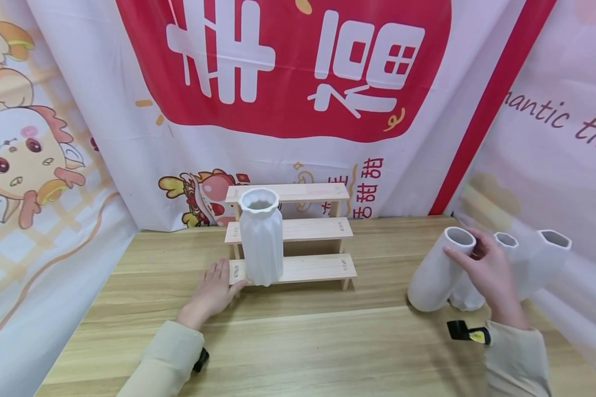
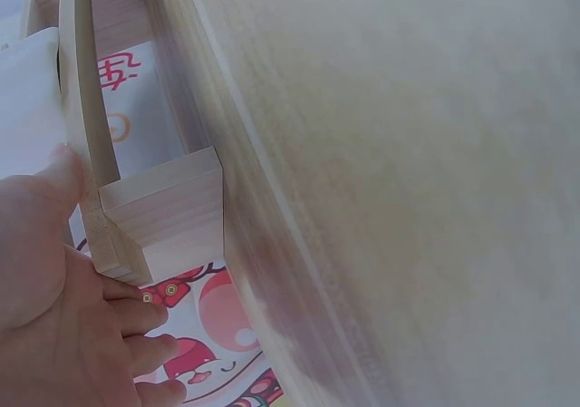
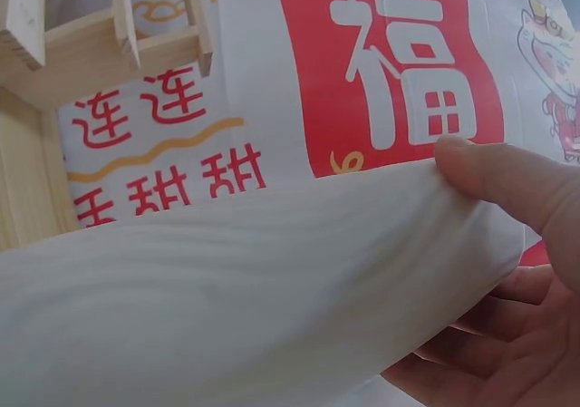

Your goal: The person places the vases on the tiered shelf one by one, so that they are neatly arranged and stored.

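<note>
A small three-tier wooden shelf (image 1: 320, 268) stands on the table, with a white fluted vase (image 1: 262, 242) upright on the left of its lowest step. My left hand (image 1: 213, 289) rests against the left end of that step; its thumb touches the front edge and its fingers stretch out beside the end. To the right, my right hand (image 1: 494, 273) grips a smooth white vase (image 1: 434, 275) near its mouth, thumb on one side and fingers on the other. This vase (image 3: 227, 289) is tilted, its mouth leaning to the right, and shows soft wavy ridges in the right wrist view.
Behind the right hand stand a white vase with a scalloped base (image 1: 467, 295) and a taller white one with an angular mouth (image 1: 546, 259). Printed cloth (image 1: 298, 124) hangs at the back and both sides of the wooden table (image 1: 298, 353).
</note>
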`<state>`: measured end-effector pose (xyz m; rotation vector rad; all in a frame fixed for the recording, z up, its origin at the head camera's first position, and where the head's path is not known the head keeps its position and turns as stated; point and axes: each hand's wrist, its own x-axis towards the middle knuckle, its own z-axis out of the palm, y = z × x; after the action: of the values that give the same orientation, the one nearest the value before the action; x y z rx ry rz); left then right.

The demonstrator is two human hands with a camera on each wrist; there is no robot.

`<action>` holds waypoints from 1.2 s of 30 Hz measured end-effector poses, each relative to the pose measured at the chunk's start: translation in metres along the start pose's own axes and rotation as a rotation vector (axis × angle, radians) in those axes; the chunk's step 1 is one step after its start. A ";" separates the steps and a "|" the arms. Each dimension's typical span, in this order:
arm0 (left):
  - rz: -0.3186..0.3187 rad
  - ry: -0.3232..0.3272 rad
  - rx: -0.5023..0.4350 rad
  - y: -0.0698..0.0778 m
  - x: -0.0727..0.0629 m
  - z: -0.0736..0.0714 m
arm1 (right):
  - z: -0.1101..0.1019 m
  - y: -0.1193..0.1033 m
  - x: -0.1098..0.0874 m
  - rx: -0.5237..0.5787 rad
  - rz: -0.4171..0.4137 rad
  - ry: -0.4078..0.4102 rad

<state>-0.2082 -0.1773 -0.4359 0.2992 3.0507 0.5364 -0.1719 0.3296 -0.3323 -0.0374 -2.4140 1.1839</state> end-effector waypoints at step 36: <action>-0.014 -0.017 -0.026 0.001 -0.001 -0.002 | 0.082 -0.113 0.037 0.264 -0.230 -0.166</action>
<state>-0.2067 -0.1770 -0.4333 0.2791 3.0248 0.5697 -0.2193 0.2052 -0.2768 0.4240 -2.3004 1.4300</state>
